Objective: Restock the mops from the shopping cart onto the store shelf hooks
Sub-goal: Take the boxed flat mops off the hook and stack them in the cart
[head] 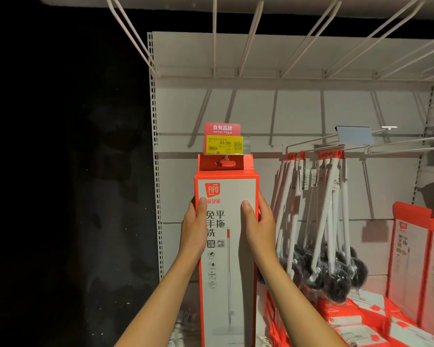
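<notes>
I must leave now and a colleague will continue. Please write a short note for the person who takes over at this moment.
Left hand and right hand both grip the sides of the boxed FIFO flat mop, held upright.
Its hang tab is at the hook, just below the 49.90 price tag; the hook seems to pass through the hole.
Round-head mops already hang on hooks to the right; more red boxes lie below.
Left: check that the box hangs, release it, fetch the next mop. The cart is not in view.
</notes>
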The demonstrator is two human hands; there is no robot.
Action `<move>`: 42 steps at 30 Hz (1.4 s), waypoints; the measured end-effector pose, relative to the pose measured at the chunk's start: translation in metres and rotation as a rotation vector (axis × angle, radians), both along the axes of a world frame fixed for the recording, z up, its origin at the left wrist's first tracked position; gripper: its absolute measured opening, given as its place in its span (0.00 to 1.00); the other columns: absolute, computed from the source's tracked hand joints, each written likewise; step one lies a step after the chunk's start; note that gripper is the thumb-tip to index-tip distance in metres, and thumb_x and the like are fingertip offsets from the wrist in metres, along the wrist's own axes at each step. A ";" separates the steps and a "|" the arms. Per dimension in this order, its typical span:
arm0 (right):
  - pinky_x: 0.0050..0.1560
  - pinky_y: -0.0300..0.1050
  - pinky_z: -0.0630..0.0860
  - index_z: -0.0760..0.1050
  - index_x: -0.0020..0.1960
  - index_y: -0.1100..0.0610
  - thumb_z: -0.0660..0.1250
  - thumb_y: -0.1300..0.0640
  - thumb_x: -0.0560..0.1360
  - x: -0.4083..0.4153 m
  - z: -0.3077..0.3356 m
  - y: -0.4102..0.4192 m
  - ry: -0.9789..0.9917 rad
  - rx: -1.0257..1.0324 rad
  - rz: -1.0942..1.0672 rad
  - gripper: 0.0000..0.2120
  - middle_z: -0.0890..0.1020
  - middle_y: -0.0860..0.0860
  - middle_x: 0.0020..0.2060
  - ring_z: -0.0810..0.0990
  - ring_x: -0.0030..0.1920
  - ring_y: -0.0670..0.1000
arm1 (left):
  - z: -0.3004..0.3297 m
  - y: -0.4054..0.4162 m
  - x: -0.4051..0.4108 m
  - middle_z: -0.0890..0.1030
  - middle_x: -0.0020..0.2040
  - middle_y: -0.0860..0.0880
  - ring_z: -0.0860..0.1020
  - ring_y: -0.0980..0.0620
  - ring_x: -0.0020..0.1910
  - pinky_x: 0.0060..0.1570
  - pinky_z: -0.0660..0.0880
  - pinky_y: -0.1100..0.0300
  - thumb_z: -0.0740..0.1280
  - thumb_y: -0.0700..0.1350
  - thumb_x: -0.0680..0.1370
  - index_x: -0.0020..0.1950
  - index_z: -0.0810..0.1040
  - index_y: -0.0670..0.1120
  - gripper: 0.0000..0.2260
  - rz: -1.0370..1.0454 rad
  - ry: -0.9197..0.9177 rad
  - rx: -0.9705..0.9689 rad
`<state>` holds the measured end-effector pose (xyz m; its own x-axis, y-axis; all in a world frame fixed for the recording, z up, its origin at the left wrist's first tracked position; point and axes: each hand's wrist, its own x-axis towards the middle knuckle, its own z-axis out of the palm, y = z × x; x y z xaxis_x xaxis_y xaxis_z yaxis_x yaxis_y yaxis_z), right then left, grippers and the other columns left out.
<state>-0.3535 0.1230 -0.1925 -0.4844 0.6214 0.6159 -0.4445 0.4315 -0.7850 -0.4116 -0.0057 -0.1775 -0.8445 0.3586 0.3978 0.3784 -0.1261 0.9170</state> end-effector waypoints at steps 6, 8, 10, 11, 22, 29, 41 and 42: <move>0.62 0.38 0.73 0.68 0.75 0.44 0.63 0.42 0.80 0.002 -0.013 -0.003 -0.041 -0.020 -0.009 0.24 0.77 0.38 0.64 0.75 0.62 0.33 | -0.004 0.000 -0.008 0.86 0.47 0.52 0.86 0.52 0.43 0.50 0.83 0.46 0.54 0.67 0.76 0.66 0.73 0.54 0.25 -0.041 0.003 -0.004; 0.57 0.32 0.73 0.68 0.74 0.45 0.62 0.47 0.82 0.002 -0.014 -0.005 -0.063 -0.033 -0.008 0.21 0.78 0.33 0.60 0.76 0.58 0.29 | -0.004 -0.001 -0.009 0.86 0.46 0.52 0.86 0.52 0.43 0.49 0.83 0.46 0.55 0.67 0.75 0.66 0.73 0.54 0.26 -0.057 0.002 -0.007; 0.53 0.29 0.71 0.68 0.74 0.45 0.61 0.47 0.83 0.000 -0.014 -0.006 -0.081 -0.049 -0.012 0.20 0.77 0.31 0.56 0.76 0.54 0.27 | -0.002 -0.003 -0.010 0.86 0.48 0.53 0.86 0.54 0.45 0.47 0.83 0.50 0.55 0.68 0.74 0.67 0.72 0.55 0.27 -0.080 0.011 -0.017; 0.53 0.30 0.72 0.68 0.74 0.45 0.61 0.47 0.83 0.000 -0.014 -0.007 -0.087 -0.055 -0.010 0.20 0.77 0.31 0.56 0.76 0.54 0.28 | -0.003 -0.004 -0.011 0.86 0.50 0.54 0.85 0.57 0.46 0.45 0.82 0.55 0.55 0.68 0.74 0.67 0.72 0.55 0.27 -0.093 0.014 -0.025; 0.71 0.41 0.65 0.61 0.79 0.53 0.64 0.52 0.82 0.048 -0.017 -0.017 -0.186 -0.018 -0.040 0.28 0.68 0.48 0.76 0.66 0.73 0.43 | -0.025 -0.023 0.001 0.83 0.59 0.56 0.83 0.57 0.55 0.55 0.81 0.50 0.60 0.65 0.79 0.75 0.68 0.55 0.27 -0.051 0.053 -0.011; 0.74 0.42 0.65 0.66 0.76 0.47 0.64 0.46 0.80 0.125 -0.011 -0.029 -0.168 0.182 -0.135 0.26 0.68 0.39 0.73 0.66 0.74 0.40 | -0.031 -0.034 0.081 0.59 0.80 0.58 0.58 0.58 0.78 0.76 0.60 0.52 0.60 0.56 0.83 0.80 0.58 0.59 0.26 0.070 0.298 -0.133; 0.72 0.35 0.54 0.66 0.76 0.47 0.59 0.40 0.78 0.337 -0.043 0.000 -0.430 0.359 -0.554 0.29 0.64 0.44 0.77 0.59 0.77 0.42 | -0.068 0.016 0.261 0.47 0.83 0.55 0.45 0.55 0.81 0.78 0.51 0.54 0.48 0.69 0.76 0.82 0.50 0.59 0.35 -0.108 0.694 -0.506; 0.72 0.36 0.55 0.66 0.76 0.47 0.59 0.39 0.78 0.360 -0.048 0.002 -0.447 0.347 -0.588 0.29 0.64 0.45 0.77 0.60 0.77 0.43 | -0.072 0.022 0.279 0.48 0.83 0.54 0.45 0.55 0.81 0.78 0.50 0.53 0.47 0.69 0.75 0.82 0.50 0.59 0.35 -0.130 0.709 -0.512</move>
